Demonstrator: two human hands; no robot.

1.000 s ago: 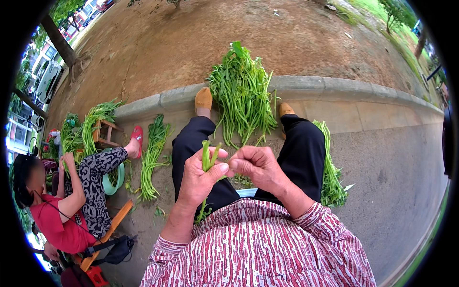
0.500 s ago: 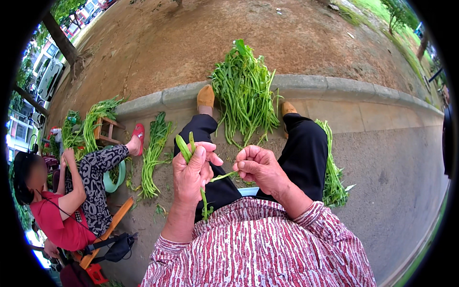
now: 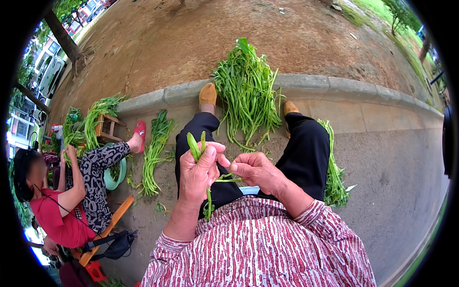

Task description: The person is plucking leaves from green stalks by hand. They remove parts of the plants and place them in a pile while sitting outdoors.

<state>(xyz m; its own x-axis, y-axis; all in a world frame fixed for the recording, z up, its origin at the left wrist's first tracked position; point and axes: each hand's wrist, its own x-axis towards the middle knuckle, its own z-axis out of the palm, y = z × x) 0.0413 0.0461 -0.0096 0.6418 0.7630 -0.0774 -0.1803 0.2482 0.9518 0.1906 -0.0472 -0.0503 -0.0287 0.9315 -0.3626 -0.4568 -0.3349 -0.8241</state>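
Two stalks [image 3: 195,146] now stand upright in the clenched left hand [image 3: 200,173] — raised since a second ago — while the right hand [image 3: 254,170] pinches a thin strand [image 3: 224,179] drawn sideways from them, so stripping looks underway.

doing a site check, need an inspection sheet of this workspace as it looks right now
surface: grey pavement with a concrete curb, bare dirt beyond.
job's things: green stems gripped in the left hand; the right hand pinches a thin strand off them.
clutter: big greens pile between the feet, a row of greens on the right, a bundle on the left.
grippers: both hands closed on the stems.
cables: nothing seen.
surroundings: seated co-worker on the left, green basin, small wooden stool, tree trunk.
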